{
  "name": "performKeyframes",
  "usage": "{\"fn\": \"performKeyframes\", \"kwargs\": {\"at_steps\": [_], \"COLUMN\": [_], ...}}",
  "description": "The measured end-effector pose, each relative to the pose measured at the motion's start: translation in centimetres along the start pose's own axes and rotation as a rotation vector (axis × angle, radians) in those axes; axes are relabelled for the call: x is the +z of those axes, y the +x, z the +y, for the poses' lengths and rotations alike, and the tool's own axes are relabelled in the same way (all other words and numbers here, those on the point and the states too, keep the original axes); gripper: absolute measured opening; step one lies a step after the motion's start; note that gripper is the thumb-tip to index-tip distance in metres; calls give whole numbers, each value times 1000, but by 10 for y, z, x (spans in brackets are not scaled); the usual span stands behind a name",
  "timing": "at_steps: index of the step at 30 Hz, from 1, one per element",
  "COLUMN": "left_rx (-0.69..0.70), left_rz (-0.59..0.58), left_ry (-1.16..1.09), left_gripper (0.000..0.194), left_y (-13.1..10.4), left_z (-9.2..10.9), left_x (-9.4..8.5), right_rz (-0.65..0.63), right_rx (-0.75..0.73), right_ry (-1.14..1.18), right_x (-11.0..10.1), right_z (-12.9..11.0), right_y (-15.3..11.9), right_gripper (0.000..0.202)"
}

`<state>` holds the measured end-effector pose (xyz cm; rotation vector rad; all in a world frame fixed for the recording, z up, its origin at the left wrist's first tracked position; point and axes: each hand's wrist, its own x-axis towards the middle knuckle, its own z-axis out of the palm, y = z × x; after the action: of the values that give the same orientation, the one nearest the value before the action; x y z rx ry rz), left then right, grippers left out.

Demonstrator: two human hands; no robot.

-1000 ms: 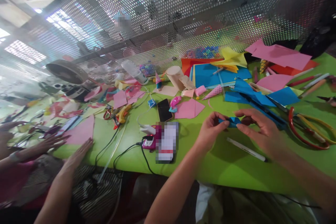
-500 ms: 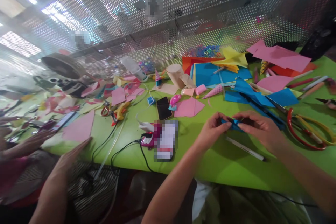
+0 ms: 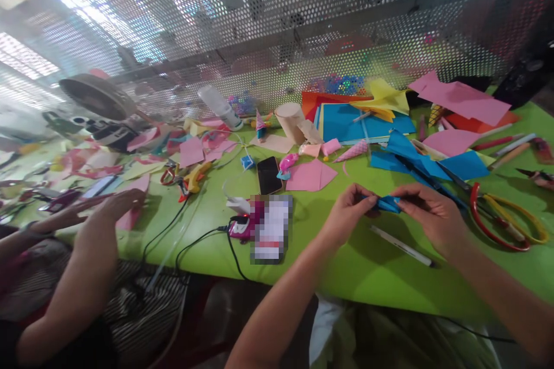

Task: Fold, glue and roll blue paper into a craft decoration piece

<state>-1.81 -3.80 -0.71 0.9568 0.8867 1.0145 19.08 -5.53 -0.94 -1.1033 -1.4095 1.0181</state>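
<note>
A small folded blue piece (image 3: pixel 388 203) is pinched between my two hands above the green table. My left hand (image 3: pixel 351 207) grips its left end with thumb and fingers. My right hand (image 3: pixel 426 213) holds the right end in the same way. Just below the hands lies a white pen (image 3: pixel 402 247), its dark tip toward the lower right. Beside my right hand are scissors with red and yellow handles (image 3: pixel 476 216), their blades over cut blue sheets (image 3: pixel 465 165). A pink sheet (image 3: pixel 312 175) rests left of and beyond my left hand.
A phone with a blurred screen (image 3: pixel 272 230) lies beside a magenta device (image 3: pixel 240 228) with black cables. Farther back are a dark phone (image 3: pixel 269 175), a cardboard roll (image 3: pixel 291 121) and a white bottle (image 3: pixel 220 106). At left, another person's hands (image 3: pixel 125 204) rest near a pink sheet.
My hands have moved slightly apart, and more of the blue piece shows between them. The other person's near hand has shifted up and bent over the pink sheet.
</note>
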Motion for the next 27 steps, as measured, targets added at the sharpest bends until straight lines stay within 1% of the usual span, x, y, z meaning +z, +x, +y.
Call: {"fn": "performKeyframes", "kwargs": {"at_steps": [8,13,18,21,24,27], "left_rx": [-67,-75,-81,-76,-67,-49], "left_rz": [23,32,35,56,73,50], "left_ry": [-85,-86,-64,-56,-68,-125], "left_gripper": [64,63,56,52,51,56], "left_y": [2,1,1,1,1,0], "left_z": [-2,-1,-1,-2,-1,2], "left_x": [-1,-1,0,0,0,0], "right_rz": [-63,-102,-139,-161,-144,-62], "right_rx": [33,13,-24,-9,25,81], "right_ry": [107,80,33,7,-43,-61], "right_x": [-1,-1,-2,-2,-1,1], "right_z": [7,4,0,-1,-2,-2], "right_y": [-2,-1,-3,-5,-5,-5], "right_gripper": [9,8,10,15,24,29]}}
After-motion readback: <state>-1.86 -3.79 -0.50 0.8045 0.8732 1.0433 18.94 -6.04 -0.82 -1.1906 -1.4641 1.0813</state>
